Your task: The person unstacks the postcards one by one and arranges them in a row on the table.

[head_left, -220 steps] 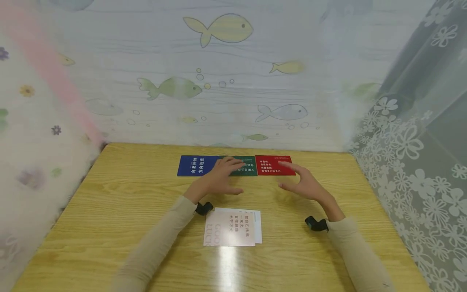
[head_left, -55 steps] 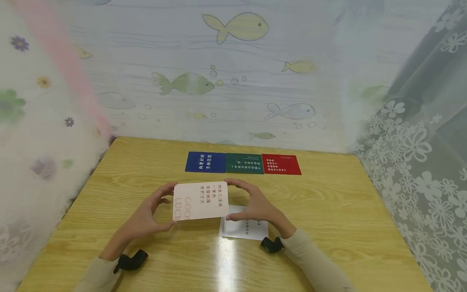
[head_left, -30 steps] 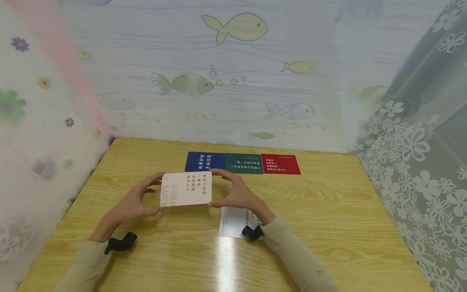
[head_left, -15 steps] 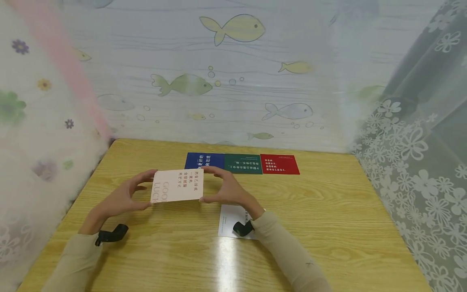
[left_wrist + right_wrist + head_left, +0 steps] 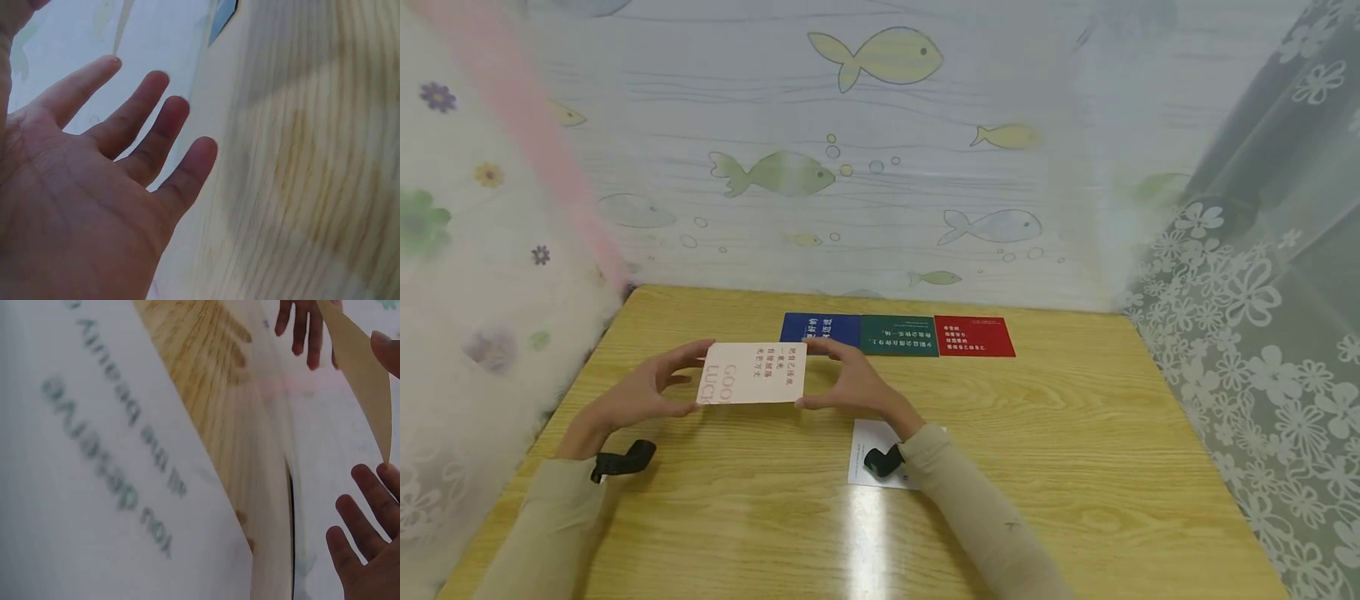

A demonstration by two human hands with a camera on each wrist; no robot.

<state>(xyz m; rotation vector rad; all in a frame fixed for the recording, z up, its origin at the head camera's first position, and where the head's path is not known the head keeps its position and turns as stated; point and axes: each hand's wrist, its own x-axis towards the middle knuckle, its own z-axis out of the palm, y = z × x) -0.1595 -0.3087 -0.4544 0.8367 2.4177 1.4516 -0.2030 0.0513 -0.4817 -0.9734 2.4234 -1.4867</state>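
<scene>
Head view, clock centred on frame. Table: yellowish wood grain, fills most of the lower half; far edge meets a pale backdrop at 12, printed with fish and bubbles. At 9: whitish side sheet with scattered flowers; pink band slants down at 10. At 3: sheer grey netting, white floral lace thickening toward 4. Light: bright glare streak on the wood at 6.
</scene>
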